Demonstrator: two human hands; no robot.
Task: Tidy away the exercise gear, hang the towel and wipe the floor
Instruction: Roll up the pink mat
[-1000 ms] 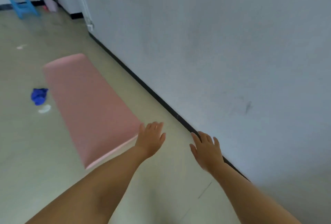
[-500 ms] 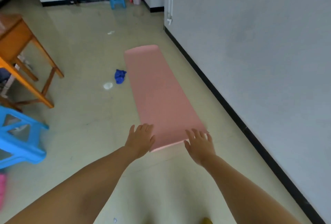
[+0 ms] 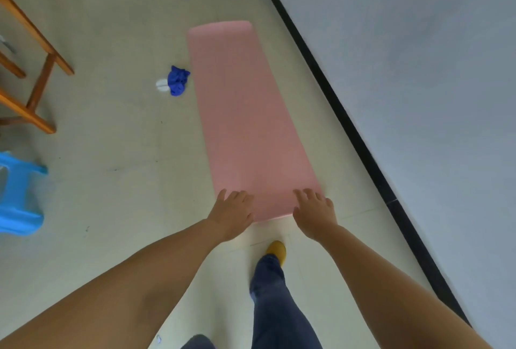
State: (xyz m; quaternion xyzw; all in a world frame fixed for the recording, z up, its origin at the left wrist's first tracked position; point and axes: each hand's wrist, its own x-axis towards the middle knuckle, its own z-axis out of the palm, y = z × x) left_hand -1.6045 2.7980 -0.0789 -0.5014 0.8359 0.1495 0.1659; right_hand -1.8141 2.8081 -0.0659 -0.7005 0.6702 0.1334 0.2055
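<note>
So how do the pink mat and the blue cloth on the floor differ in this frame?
The pink mat lies flat and fully unrolled, while the blue cloth sits crumpled in a heap. The pink mat is long and far larger; the blue cloth is a small bundle beside its left edge. The left hand and right hand reach over the pink mat's near end; nothing touches the blue cloth. Both rest on the floor.

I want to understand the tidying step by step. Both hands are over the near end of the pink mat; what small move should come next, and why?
Probably curl the fingers under the near edge and begin rolling: the pink mat lies flat and unrolled, with the left hand and right hand open at its near corners.
</note>
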